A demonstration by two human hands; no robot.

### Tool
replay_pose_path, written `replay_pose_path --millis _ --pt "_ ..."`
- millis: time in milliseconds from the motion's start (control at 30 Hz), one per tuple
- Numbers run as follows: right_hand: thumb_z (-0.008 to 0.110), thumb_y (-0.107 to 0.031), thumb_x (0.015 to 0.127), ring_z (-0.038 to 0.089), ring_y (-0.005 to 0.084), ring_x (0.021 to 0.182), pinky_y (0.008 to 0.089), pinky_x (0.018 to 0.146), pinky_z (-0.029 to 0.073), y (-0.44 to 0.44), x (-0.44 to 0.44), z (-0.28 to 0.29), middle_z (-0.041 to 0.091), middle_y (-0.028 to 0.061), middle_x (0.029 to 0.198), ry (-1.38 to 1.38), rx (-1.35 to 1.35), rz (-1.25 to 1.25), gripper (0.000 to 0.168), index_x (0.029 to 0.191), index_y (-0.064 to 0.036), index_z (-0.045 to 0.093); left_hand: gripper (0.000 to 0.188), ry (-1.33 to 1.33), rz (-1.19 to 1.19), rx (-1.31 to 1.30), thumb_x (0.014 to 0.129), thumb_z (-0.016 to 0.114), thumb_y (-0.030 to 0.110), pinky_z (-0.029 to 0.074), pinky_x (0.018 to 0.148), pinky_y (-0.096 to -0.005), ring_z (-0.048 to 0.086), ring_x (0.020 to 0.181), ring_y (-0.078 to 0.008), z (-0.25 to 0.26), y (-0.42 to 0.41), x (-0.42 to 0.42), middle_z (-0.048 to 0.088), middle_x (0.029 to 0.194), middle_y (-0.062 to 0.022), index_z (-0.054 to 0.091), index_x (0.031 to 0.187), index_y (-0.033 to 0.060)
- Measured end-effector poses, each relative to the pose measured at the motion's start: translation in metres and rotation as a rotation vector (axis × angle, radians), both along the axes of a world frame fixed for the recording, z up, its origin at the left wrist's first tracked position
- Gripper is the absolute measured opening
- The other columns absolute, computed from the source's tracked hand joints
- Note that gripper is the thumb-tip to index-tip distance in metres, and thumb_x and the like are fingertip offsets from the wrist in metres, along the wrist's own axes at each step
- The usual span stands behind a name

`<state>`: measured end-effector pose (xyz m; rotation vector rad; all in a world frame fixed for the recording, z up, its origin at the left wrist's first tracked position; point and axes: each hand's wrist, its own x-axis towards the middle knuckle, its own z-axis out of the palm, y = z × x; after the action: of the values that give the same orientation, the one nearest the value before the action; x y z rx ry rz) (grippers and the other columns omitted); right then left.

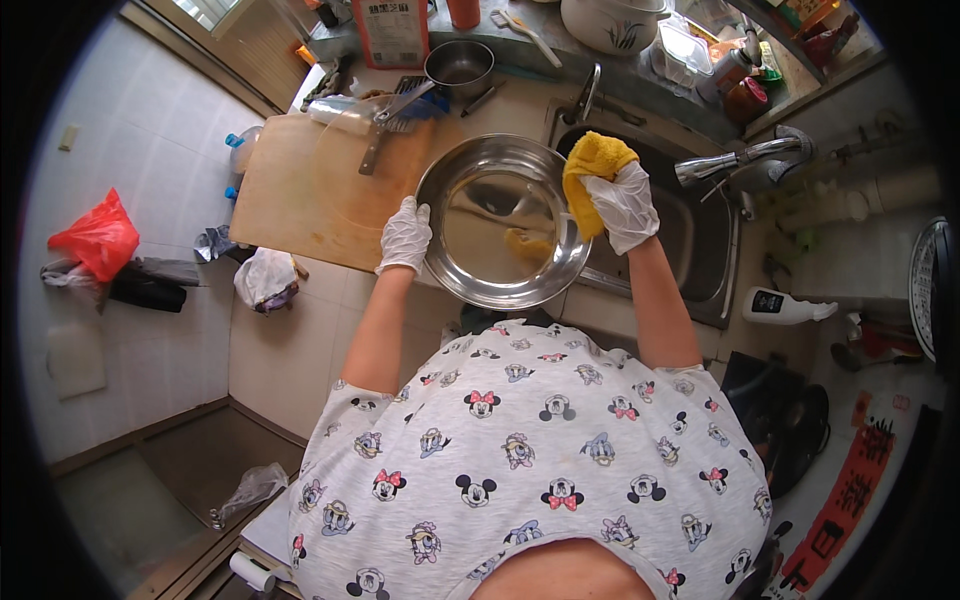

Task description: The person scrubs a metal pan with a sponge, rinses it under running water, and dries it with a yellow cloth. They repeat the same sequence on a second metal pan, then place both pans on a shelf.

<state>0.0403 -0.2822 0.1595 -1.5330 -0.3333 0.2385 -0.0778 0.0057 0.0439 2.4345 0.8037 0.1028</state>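
Note:
A shiny stainless steel basin (499,225) is held in front of my body, its hollow inside facing up. My left hand (406,234), in a white glove, grips the basin's left rim. In my right hand (624,206), gloved too, is a bunched yellow cloth (592,169). The cloth hangs against the basin's right rim, and its reflection shows in the metal. Behind my right hand lies the sink (694,259). To the left of the basin is a wooden cutting board (315,202).
A knife (370,150) lies on the board under a clear round lid or sheet. Behind stands a metal saucepan (459,66). The faucet (739,159) reaches over the sink from the right. A white spray bottle (784,306) lies at the sink's right. A white pot (613,24) sits on the ledge.

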Motion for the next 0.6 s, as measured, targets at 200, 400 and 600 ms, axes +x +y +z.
replay_pose_path --millis 200,400,600 --pt "0.071 -0.03 0.071 0.064 0.0283 0.097 0.0344 0.085 0.049 0.026 0.011 -0.056 0.066 0.0194 0.1 0.05 -0.875 0.264 0.046 0.103 0.002 0.064 0.03 -0.101 -0.004 0.134 0.085 0.058 0.021 0.048 0.075 -0.045 0.061 0.086 -0.0366 -0.01 -0.007 0.005 0.06 0.096 -0.018 0.059 0.113 0.0091" --pt "0.076 -0.035 0.066 0.044 0.0463 0.12 0.0469 0.102 0.038 0.065 -0.024 -0.113 0.045 0.0275 0.129 -0.277 -1.156 0.427 0.078 0.128 -0.003 0.042 0.032 -0.22 0.078 0.147 0.088 0.056 0.021 0.048 0.072 -0.0431 0.06 0.081 -0.0334 -0.031 -0.011 0.004 0.058 0.093 -0.0153 0.058 0.119 0.0116" --pt "0.054 -0.008 0.082 0.059 0.0306 0.104 0.0354 0.089 0.047 0.093 -0.075 -0.155 0.06 0.0188 0.112 -0.75 -0.815 0.803 0.025 0.106 -0.006 0.061 0.029 -0.243 0.063 0.18 0.089 0.056 0.022 0.049 0.068 -0.0437 0.061 0.077 -0.0336 -0.04 -0.006 0.005 0.058 0.089 -0.0147 0.059 0.116 0.0138"
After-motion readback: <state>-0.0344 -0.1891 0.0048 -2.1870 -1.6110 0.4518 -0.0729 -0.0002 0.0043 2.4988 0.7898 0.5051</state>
